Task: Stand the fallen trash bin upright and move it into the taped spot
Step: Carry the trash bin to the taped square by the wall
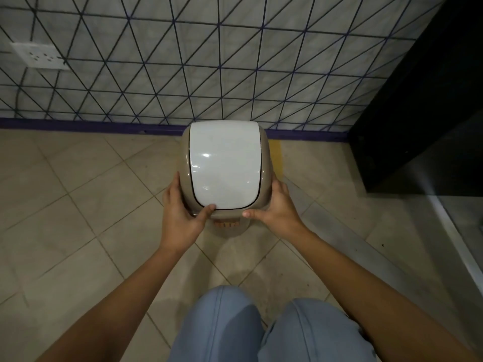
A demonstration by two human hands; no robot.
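Observation:
The trash bin (226, 165) stands upright on the tiled floor, close to the wall. It has a beige body and a white swing lid seen from above. My left hand (180, 212) grips its left near corner, thumb on the lid's front edge. My right hand (274, 207) holds the right near corner, thumb along the front rim. A strip of yellow tape (276, 159) shows on the floor just right of the bin, by the wall; the bin hides the rest of the taped spot.
A wall with a dark triangle pattern (235, 74) and a purple skirting (78, 125) runs behind the bin. A black cabinet (423, 113) stands at the right. A white socket (39, 56) sits on the wall at left. My knees in light jeans (261, 330) are at the bottom.

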